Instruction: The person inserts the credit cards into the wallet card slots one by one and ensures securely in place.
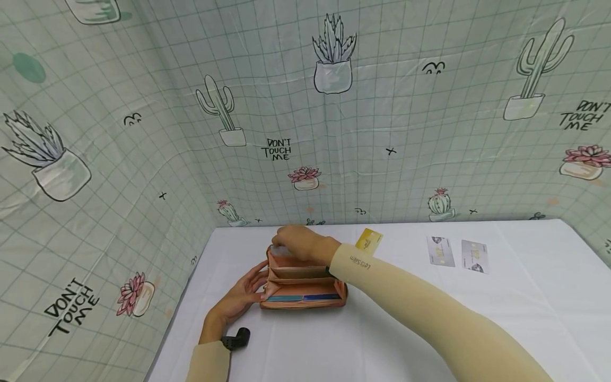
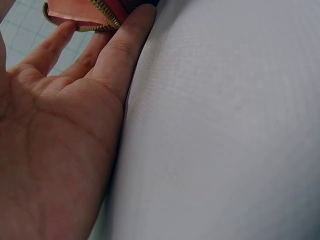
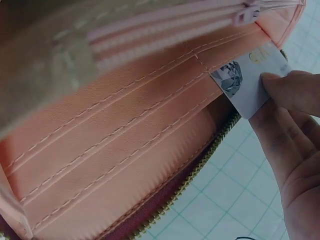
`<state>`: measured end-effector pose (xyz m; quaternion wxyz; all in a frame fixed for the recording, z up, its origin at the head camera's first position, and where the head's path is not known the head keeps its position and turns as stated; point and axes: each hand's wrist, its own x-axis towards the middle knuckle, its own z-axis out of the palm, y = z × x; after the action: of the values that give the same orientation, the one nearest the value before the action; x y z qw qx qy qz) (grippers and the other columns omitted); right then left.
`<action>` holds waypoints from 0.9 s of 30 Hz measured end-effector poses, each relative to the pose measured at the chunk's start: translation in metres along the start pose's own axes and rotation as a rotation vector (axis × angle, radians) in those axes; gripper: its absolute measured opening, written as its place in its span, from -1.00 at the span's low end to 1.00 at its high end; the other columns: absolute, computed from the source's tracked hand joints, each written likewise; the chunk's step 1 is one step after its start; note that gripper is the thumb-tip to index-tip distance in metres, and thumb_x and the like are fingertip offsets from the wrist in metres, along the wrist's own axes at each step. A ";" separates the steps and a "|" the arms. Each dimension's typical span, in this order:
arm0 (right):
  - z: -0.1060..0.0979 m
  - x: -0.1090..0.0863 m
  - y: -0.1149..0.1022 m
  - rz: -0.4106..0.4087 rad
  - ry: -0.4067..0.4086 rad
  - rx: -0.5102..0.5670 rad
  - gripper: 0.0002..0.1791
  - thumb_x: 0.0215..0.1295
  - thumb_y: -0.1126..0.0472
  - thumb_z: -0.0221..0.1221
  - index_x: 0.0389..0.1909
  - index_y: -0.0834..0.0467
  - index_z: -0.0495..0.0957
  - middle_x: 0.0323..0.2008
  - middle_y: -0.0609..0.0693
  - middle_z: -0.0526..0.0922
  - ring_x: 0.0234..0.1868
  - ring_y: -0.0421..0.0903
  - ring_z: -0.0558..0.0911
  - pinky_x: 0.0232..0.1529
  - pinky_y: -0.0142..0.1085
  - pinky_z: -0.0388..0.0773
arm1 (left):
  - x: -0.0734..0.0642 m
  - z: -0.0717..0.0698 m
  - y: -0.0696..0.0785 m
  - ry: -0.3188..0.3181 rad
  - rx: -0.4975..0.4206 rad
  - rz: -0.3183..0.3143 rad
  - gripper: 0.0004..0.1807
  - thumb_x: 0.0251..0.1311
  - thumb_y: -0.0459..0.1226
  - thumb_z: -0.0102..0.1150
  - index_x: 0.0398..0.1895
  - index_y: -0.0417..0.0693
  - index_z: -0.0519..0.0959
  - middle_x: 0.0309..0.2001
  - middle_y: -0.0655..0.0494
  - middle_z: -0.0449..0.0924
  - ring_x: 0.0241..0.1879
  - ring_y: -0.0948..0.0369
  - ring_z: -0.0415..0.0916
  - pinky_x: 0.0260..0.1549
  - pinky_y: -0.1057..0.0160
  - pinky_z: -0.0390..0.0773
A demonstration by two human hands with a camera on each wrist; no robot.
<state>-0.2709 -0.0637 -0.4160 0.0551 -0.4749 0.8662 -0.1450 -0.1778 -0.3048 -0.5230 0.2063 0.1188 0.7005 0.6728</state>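
An unzipped orange-pink wallet (image 1: pixel 305 304) stands spread on the white table, its compartments facing up. Between thumb and fingers, my right hand (image 1: pixel 303 243) pinches a silver card (image 3: pixel 248 82) at the wallet's far left; in the right wrist view one card corner overlaps the stitched card slots (image 3: pixel 125 120). How deep that corner sits cannot be told. With fairly straight fingers, my left hand (image 1: pixel 241 294) touches the wallet's left side; the left wrist view shows its fingertips against the brass zipper (image 2: pixel 105 14). Teal (image 1: pixel 285 298) and blue cards (image 1: pixel 322 297) sit in the near slots.
Behind the right forearm lies a yellow card (image 1: pixel 369 240), partly covered by the sleeve. Two silver cards, one on the left (image 1: pixel 441 251) and one on the right (image 1: pixel 474 256), lie farther right. A printed cloth wall (image 1: pixel 363 122) closes off the table's back and left.
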 end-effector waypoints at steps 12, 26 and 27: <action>0.001 -0.002 0.004 -0.028 -0.053 0.048 -0.68 0.54 0.38 0.16 0.18 0.21 0.73 -0.01 0.08 0.72 0.09 -0.02 0.69 0.16 -0.25 0.62 | 0.000 -0.001 -0.001 -0.012 -0.008 0.012 0.05 0.32 -0.44 0.31 0.72 -0.26 -0.14 0.56 -0.22 0.18 0.32 0.48 0.41 0.25 0.40 0.45; 0.004 -0.012 -0.001 0.047 -0.052 -0.052 -0.69 0.53 0.39 0.18 0.14 0.14 0.75 -0.01 0.00 0.69 0.07 -0.08 0.70 0.10 -0.25 0.65 | -0.003 -0.001 -0.002 -0.016 -0.011 0.021 0.01 0.35 -0.45 0.26 0.73 -0.22 -0.12 0.56 -0.16 0.18 0.35 0.43 0.37 0.26 0.38 0.44; 0.004 -0.012 -0.001 0.037 -0.062 -0.065 -0.71 0.52 0.39 0.19 0.12 0.13 0.76 -0.05 -0.01 0.68 0.02 -0.10 0.70 0.05 -0.27 0.65 | -0.003 -0.001 -0.002 -0.020 -0.012 0.023 0.00 0.36 -0.45 0.25 0.73 -0.21 -0.13 0.56 -0.16 0.17 0.35 0.43 0.36 0.26 0.38 0.44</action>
<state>-0.2625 -0.0550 -0.4201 0.0691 -0.4647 0.8769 -0.1011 -0.1751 -0.3072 -0.5246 0.2064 0.1323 0.6930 0.6780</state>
